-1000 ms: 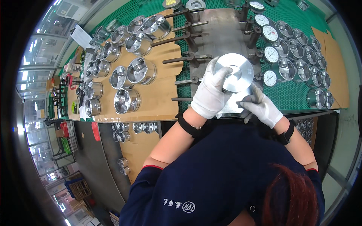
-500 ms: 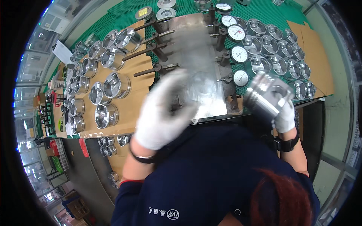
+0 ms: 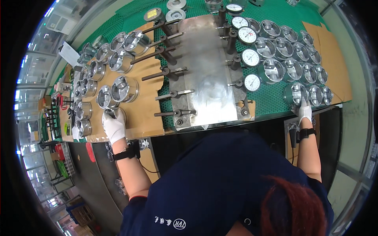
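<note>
Pistons (image 3: 273,70) either side of the metal plate (image 3: 208,90), one at each hand.

Looks partway along: at right, in rows on the green mat (image 3: 269,96) beyond the dial gauges (image 3: 252,82), with placing of the nearest seemingly all but done; at left, many more on cardboard (image 3: 147,108), apart from those rows. With left hand (image 3: 113,126) closed around the left piston (image 3: 122,115) on the cardboard; with right hand (image 3: 304,111) at the right piston (image 3: 294,94), cannot tell whether gripping or only touching. Unlike half a second ago, right piston down at the mat's near edge rather than tilted in midair; left hand over cardboard rather than blurred beside the plate.
</note>
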A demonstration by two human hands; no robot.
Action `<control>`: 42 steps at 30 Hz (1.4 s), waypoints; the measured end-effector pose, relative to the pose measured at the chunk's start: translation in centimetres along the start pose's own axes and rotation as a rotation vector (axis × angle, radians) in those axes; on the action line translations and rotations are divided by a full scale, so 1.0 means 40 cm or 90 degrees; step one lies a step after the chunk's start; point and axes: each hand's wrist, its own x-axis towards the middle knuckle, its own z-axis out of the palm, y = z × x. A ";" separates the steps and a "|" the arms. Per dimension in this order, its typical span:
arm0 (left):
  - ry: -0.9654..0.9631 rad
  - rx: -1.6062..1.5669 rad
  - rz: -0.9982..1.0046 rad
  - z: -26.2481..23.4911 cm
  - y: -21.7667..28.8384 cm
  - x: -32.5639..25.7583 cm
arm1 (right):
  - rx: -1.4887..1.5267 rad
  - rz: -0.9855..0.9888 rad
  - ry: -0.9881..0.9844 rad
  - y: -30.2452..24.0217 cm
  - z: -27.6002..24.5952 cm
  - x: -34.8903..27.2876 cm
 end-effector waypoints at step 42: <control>-0.196 -0.469 0.538 -0.059 0.576 -0.223 | -0.182 -0.135 -0.717 -0.278 0.396 -0.600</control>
